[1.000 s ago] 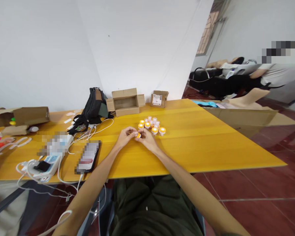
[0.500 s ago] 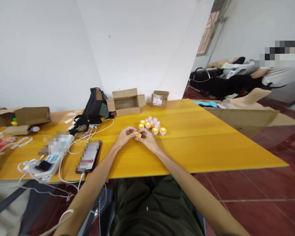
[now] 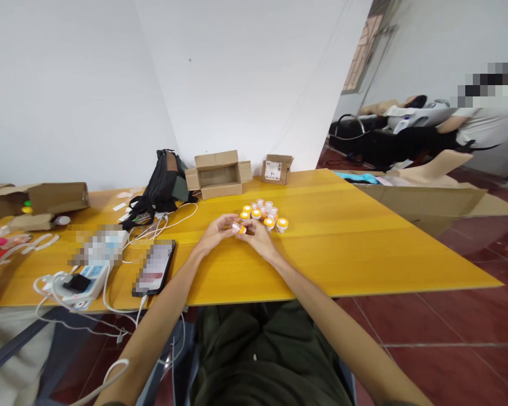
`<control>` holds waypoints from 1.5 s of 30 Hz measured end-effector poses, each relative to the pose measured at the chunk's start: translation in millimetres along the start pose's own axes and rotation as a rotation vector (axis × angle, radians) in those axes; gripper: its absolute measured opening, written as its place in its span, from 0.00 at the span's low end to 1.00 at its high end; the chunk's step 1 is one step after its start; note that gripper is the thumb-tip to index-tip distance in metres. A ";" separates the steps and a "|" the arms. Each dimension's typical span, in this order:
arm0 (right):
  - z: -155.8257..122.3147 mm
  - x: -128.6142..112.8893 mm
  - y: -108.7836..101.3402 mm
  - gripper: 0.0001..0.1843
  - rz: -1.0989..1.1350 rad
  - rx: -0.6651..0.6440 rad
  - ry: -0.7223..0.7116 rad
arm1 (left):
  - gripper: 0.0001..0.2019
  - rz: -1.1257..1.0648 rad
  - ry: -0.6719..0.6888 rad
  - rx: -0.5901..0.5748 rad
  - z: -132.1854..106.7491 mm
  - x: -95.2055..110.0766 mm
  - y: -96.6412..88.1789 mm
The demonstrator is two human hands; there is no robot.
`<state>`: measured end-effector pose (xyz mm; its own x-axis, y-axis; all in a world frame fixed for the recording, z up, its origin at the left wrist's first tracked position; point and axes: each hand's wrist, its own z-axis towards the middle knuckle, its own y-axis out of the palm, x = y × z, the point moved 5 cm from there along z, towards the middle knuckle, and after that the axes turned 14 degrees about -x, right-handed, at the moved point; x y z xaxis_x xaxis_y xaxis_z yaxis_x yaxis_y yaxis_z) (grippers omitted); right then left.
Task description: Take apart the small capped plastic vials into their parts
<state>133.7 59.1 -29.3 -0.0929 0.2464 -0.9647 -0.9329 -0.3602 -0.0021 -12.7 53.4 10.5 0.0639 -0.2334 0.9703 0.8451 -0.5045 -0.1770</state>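
Observation:
Just above the table, a small clear jar with an orange-and-white cap is held between my two hands, tilted, its cap end to the right. My left hand closes thumb and fingers on the clear end. My right hand pinches the orange end from the other side. Right behind my fingers stands a group of similar small jars, several with orange rims and white tops, others showing clear ends. Another orange-capped jar stands at the group's right edge.
On the yellow table, a phone and a power strip with white cables lie left of my arm. Farther back are a black backpack, an open cardboard box and a smaller box. People are at both sides.
The jar between my hands has turned, so its clear body shows more. My fingers have shifted slightly around it. The whole view has moved a little.

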 end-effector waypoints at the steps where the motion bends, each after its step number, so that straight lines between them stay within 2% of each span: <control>1: -0.1 -0.2 -0.9 0.20 0.007 0.006 -0.003 | 0.22 -0.016 0.016 -0.022 -0.4 1.7 1.1; 3: 0.0 -0.4 -1.6 0.20 0.006 0.004 0.002 | 0.20 -0.017 0.030 -0.030 -0.6 2.7 1.8; 6: 0.1 -0.5 -0.1 0.22 -0.021 -0.020 0.023 | 0.15 0.058 0.005 0.042 0.3 -0.5 -0.6; 9: -0.1 -0.7 0.6 0.23 -0.031 -0.028 0.026 | 0.15 0.102 -0.013 0.085 0.9 -1.8 -2.0; 13: -0.4 0.3 -1.3 0.21 -0.008 -0.017 0.006 | 0.20 0.036 0.026 -0.005 0.8 2.7 2.0; 15: -0.2 1.5 -1.5 0.20 -0.010 -0.024 0.003 | 0.20 0.041 0.026 -0.027 0.8 2.5 3.0; 20: 0.6 2.1 1.2 0.20 -0.045 -0.045 -0.005 | 0.18 0.131 -0.026 0.063 0.7 -3.7 -2.7; 24: 0.0 -0.5 1.4 0.21 -0.025 -0.029 -0.014 | 0.21 0.074 -0.001 -0.014 1.5 -2.5 -1.6; 26: -0.4 -1.7 2.1 0.21 -0.021 -0.036 -0.011 | 0.19 0.070 0.002 -0.042 2.0 -2.1 -0.5; 32: -0.7 -2.4 4.8 0.20 -0.039 -0.071 0.004 | 0.17 0.138 -0.022 0.064 1.4 -3.9 -5.0; 38: 0.3 1.5 5.1 0.19 -0.019 -0.059 -0.005 | 0.20 0.058 -0.043 -0.037 1.1 -3.5 1.3; 45: 0.8 1.1 6.2 0.18 -0.036 -0.092 -0.018 | 0.20 0.059 -0.053 -0.014 2.0 -4.9 0.7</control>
<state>127.6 57.8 -30.2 -0.0667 0.2761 -0.9588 -0.8997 -0.4321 -0.0619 -11.3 55.9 6.0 0.1415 -0.2191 0.9654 0.8314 -0.5031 -0.2360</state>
